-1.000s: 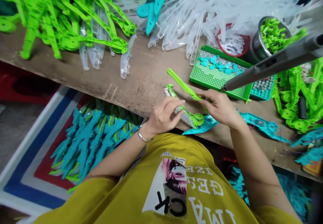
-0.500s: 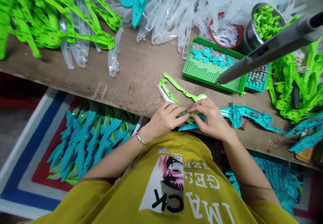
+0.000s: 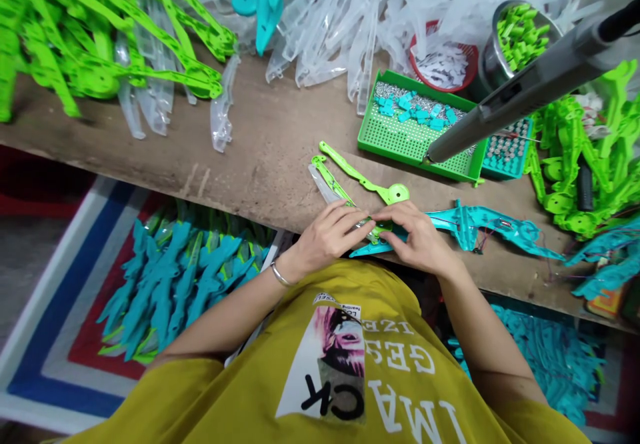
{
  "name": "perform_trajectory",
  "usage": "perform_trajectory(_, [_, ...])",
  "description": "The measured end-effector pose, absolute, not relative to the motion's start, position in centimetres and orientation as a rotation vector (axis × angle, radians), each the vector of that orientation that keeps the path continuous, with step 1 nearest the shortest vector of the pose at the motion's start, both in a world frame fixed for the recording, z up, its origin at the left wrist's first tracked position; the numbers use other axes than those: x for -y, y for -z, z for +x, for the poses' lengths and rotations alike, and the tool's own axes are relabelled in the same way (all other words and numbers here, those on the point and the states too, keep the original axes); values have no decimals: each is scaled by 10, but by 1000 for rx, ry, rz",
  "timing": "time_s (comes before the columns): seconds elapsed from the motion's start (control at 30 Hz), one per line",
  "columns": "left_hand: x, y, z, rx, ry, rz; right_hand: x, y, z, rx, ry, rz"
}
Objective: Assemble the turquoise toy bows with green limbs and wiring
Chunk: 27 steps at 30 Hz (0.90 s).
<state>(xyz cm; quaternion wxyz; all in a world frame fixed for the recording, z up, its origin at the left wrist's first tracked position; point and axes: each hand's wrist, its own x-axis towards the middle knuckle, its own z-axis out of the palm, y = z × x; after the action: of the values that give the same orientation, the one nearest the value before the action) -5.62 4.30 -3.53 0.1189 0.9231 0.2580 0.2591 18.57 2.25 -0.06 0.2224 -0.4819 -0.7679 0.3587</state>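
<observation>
Hands, left (image 3: 327, 234) and right (image 3: 417, 237), both pinching one green-and-clear part (image 3: 336, 192) beside one green strip (image 3: 361, 177).

1. Both hands, left hand (image 3: 327, 234) and right hand (image 3: 417, 237), meet at the bench's (image 3: 270, 157) near edge over a toy part (image 3: 333, 187).
2. Loose arm piece (image 3: 363, 177) just behind.
3. Perforated tray (image 3: 417, 141) farther back, right.
4. Metal cup (image 3: 503, 57) behind tray.

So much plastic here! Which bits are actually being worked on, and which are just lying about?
In hand:
left hand and right hand, both pressing on the green-and-clear piece
teal piece beneath it

Lying about:
loose green arm
green tray
clear blades
green pile
steel cup
</observation>
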Motion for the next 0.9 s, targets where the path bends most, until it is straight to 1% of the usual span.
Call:
perform_trajectory(0.23, [-39,37,-53,-742,-836,2725,-23,6,188,2123,-967,-1309])
perform_trajectory(0.6, [-37,44,-55,-766,-843,2689,-24,6,188,2128,-987,-1308])
perform_trajectory(0.9, [-36,51,-59,-709,-887,2492,-24,6,188,2120,-983,-1301])
